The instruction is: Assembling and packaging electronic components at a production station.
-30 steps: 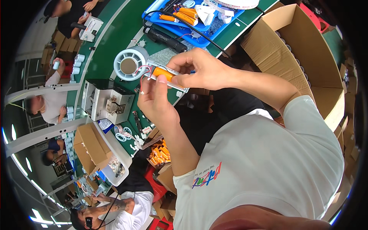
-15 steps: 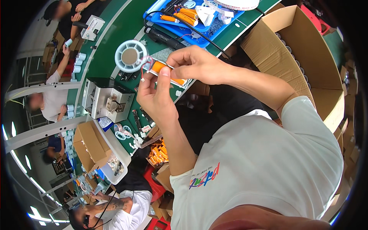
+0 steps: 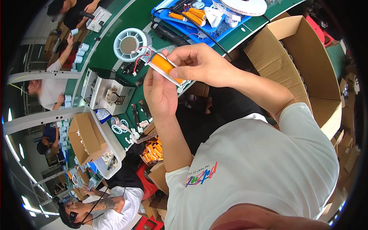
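Observation:
A handheld fan, with a pale blue round head (image 3: 118, 45) and an open handle (image 3: 168, 78), is tilted in front of me over the table's near edge. In the handle lies an orange cylindrical battery (image 3: 161, 65), with thin red and black wires at its end by the fan head. My left hand (image 3: 161, 90) is closed round the handle from below, its fingers partly hidden behind it. My right hand (image 3: 203, 65) is closed at the handle's lower end, its thumb pressed on the battery and its index finger curled along the far side.
A blue tray (image 3: 214, 40) with orange batteries and a black corded tool (image 3: 168, 35) are beyond my hands. To the left stand a metal bench machine (image 3: 109, 92) and a carton (image 3: 86, 136). A large open carton (image 3: 276, 57) is at right. Other people work along the left.
The handle has turned so more of the orange battery shows. My left thumb has moved off the battery's front, and my right thumb now presses on it. The view has shifted slightly.

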`<action>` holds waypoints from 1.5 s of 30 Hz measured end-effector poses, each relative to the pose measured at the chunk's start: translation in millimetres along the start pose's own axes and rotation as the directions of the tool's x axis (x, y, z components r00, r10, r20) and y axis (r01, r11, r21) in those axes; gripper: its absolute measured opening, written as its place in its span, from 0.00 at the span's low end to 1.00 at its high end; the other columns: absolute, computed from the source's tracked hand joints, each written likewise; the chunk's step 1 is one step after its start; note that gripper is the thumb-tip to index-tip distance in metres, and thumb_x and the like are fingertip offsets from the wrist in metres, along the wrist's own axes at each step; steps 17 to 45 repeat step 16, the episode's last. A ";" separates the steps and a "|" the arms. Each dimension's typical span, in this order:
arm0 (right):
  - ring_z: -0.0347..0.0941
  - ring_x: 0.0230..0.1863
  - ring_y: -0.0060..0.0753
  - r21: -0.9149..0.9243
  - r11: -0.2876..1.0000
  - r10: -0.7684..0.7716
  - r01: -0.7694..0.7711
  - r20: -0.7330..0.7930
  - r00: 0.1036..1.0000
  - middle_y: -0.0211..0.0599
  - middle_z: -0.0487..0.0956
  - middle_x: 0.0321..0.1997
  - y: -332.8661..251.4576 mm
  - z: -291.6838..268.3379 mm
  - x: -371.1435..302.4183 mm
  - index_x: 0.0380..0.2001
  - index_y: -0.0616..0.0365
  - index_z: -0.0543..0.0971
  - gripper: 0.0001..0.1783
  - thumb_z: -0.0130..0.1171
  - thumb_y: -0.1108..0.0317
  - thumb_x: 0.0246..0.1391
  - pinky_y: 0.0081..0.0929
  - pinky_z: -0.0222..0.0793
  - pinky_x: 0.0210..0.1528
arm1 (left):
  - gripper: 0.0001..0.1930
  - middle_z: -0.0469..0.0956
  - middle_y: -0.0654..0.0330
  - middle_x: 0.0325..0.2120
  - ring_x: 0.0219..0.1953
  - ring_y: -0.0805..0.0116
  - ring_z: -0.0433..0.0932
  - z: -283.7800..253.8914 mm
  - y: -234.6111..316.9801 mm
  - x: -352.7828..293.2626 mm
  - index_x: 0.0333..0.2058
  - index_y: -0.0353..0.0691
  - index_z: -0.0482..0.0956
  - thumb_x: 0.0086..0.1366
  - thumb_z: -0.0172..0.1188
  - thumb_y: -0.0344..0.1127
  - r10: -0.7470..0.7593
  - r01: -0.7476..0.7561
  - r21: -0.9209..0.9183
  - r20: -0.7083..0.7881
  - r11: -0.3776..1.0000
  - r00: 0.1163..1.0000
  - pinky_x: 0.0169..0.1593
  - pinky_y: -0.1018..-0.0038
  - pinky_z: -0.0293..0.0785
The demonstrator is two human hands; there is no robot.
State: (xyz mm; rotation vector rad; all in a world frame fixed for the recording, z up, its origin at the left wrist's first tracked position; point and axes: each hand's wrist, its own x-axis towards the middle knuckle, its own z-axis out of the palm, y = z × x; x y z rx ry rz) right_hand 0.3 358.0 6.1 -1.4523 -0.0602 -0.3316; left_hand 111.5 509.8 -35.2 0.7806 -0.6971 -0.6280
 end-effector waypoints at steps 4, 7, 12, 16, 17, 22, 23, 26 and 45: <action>0.70 0.34 0.18 -0.076 0.997 -0.010 0.011 0.013 1.000 0.29 0.81 0.36 -7.8 5.4 -1.9 0.46 0.64 0.86 0.11 0.67 0.70 0.65 0.17 0.66 0.39 | 0.25 0.74 0.52 0.65 0.63 0.62 0.74 -2.6 -2.5 2.8 0.69 0.34 0.71 0.83 0.51 0.45 0.002 0.008 -0.126 0.075 0.992 0.997 0.67 0.60 0.70; 0.70 0.33 0.18 -0.084 0.996 0.015 -0.012 0.036 0.999 0.29 0.82 0.35 -11.3 8.1 -2.5 0.45 0.63 0.87 0.09 0.68 0.71 0.63 0.18 0.68 0.39 | 0.26 0.72 0.53 0.67 0.67 0.61 0.71 -3.6 -2.0 4.5 0.71 0.36 0.70 0.83 0.51 0.45 0.028 0.009 -0.173 0.212 0.985 0.977 0.70 0.58 0.65; 0.71 0.34 0.20 -0.314 0.948 -0.068 0.045 -0.063 0.996 0.30 0.83 0.36 -18.1 10.9 -8.1 0.44 0.62 0.87 0.08 0.67 0.71 0.64 0.19 0.69 0.39 | 0.27 0.65 0.50 0.71 0.67 0.55 0.71 -6.8 -1.6 7.5 0.68 0.33 0.71 0.81 0.55 0.47 0.050 -0.009 -0.202 0.198 0.979 0.979 0.70 0.55 0.68; 0.74 0.41 0.27 -0.535 0.701 -0.566 0.472 -0.014 0.824 0.34 0.84 0.45 -8.8 -0.7 -0.4 0.47 0.59 0.88 0.09 0.64 0.69 0.68 0.21 0.72 0.41 | 0.29 0.63 0.52 0.73 0.71 0.53 0.67 -21.0 0.2 1.8 0.70 0.34 0.69 0.81 0.55 0.49 -0.001 0.018 -0.096 0.173 0.995 0.985 0.70 0.51 0.67; 0.74 0.41 0.27 -0.535 0.701 -0.566 0.472 -0.014 0.824 0.34 0.84 0.45 -8.8 -0.7 -0.4 0.47 0.59 0.88 0.09 0.64 0.69 0.68 0.21 0.72 0.41 | 0.29 0.63 0.52 0.73 0.71 0.53 0.67 -21.0 0.2 1.8 0.70 0.34 0.69 0.81 0.55 0.49 -0.001 0.018 -0.096 0.173 0.995 0.985 0.70 0.51 0.67; 0.74 0.41 0.27 -0.535 0.701 -0.566 0.472 -0.014 0.824 0.34 0.84 0.45 -8.8 -0.7 -0.4 0.47 0.59 0.88 0.09 0.64 0.69 0.68 0.21 0.72 0.41 | 0.29 0.63 0.52 0.73 0.71 0.53 0.67 -21.0 0.2 1.8 0.70 0.34 0.69 0.81 0.55 0.49 -0.001 0.018 -0.096 0.173 0.995 0.985 0.70 0.51 0.67; 0.74 0.41 0.27 -0.535 0.701 -0.566 0.472 -0.014 0.824 0.34 0.84 0.45 -8.8 -0.7 -0.4 0.47 0.59 0.88 0.09 0.64 0.69 0.68 0.21 0.72 0.41 | 0.29 0.63 0.52 0.73 0.71 0.53 0.67 -21.0 0.2 1.8 0.70 0.34 0.69 0.81 0.55 0.49 -0.001 0.018 -0.096 0.173 0.995 0.985 0.70 0.51 0.67; 0.74 0.41 0.27 -0.535 0.701 -0.566 0.472 -0.014 0.824 0.34 0.84 0.45 -8.8 -0.7 -0.4 0.47 0.59 0.88 0.09 0.64 0.69 0.68 0.21 0.72 0.41 | 0.29 0.63 0.52 0.73 0.71 0.53 0.67 -21.0 0.2 1.8 0.70 0.34 0.69 0.81 0.55 0.49 -0.001 0.018 -0.096 0.173 0.995 0.985 0.70 0.51 0.67; 0.74 0.41 0.27 -0.535 0.701 -0.566 0.472 -0.014 0.824 0.34 0.84 0.45 -8.8 -0.7 -0.4 0.47 0.59 0.88 0.09 0.64 0.69 0.68 0.21 0.72 0.41 | 0.29 0.63 0.52 0.73 0.71 0.53 0.67 -21.0 0.2 1.8 0.70 0.34 0.69 0.81 0.55 0.49 -0.001 0.018 -0.096 0.173 0.995 0.985 0.70 0.51 0.67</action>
